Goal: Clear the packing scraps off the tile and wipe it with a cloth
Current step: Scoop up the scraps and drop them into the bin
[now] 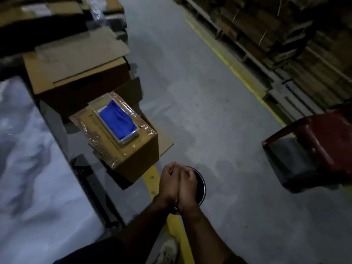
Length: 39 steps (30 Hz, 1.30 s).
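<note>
My left hand (169,184) and my right hand (189,184) are pressed palm to palm above a round dark bin (202,184) on the floor. Whether anything lies between the palms is hidden. A blue cloth (117,121) lies crumpled in a small white tray (128,140) on top of a taped cardboard box (133,159), up and to the left of my hands. A large pale marbled tile (34,168) fills the left side of the view, with its right edge on a dark frame. No scraps show on the part of the tile that I see.
Stacked cardboard boxes (76,73) stand behind the taped box. A dark red plastic chair (320,141) is at the right. Yellow floor lines (234,71) run along wooden pallets (276,54) at the far right. Grey concrete floor (200,101) lies between.
</note>
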Tool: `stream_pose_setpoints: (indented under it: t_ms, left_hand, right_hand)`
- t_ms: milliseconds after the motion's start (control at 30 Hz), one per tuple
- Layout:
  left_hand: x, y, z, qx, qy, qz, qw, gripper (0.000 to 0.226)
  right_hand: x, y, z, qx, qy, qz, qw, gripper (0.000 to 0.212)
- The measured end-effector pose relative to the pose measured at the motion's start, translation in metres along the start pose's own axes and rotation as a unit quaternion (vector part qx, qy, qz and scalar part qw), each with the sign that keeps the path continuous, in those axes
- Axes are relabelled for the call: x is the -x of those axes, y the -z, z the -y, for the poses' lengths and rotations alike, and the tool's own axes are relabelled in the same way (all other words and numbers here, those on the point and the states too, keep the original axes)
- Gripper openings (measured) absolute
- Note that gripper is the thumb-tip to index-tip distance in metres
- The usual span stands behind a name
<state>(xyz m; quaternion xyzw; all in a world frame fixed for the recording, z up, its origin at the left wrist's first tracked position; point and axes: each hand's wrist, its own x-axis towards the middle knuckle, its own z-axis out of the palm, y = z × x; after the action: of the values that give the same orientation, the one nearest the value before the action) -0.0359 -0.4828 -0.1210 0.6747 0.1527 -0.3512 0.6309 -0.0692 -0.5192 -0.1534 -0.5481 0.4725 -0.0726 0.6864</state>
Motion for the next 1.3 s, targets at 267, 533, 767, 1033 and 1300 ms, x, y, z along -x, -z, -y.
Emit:
stream_pose_setpoints:
  t_ms: [267,533,767,1033,1300]
  left_hand:
    - [0.113,0.1,-0.092,-0.024,-0.161,-0.065,0.985,0.017]
    - [0.212,0.265,-0.108,-0.025,-0.236,-0.134,0.962,0.019]
    - [0.268,0.424,-0.077,-0.023,-0.244,-0.216,0.945,0.022]
    - [0.295,0.564,-0.041,-0.049,-0.266,-0.262,0.926,0.025]
    - [0.295,0.637,-0.028,-0.027,-0.224,-0.361,0.905,0.017]
  right_hand:
    - [0.125,-0.079,0.088,0.043,0.104,-0.024,0.993,0.011]
    - [0.273,-0.182,0.082,0.138,0.19,0.062,0.97,0.014]
    - [0.388,-0.289,0.027,0.186,0.2,0.171,0.947,0.019]
    - [0.465,-0.377,-0.022,0.204,0.183,0.287,0.918,0.017]
    - [0.476,-0.444,-0.041,0.26,0.211,0.34,0.879,0.013]
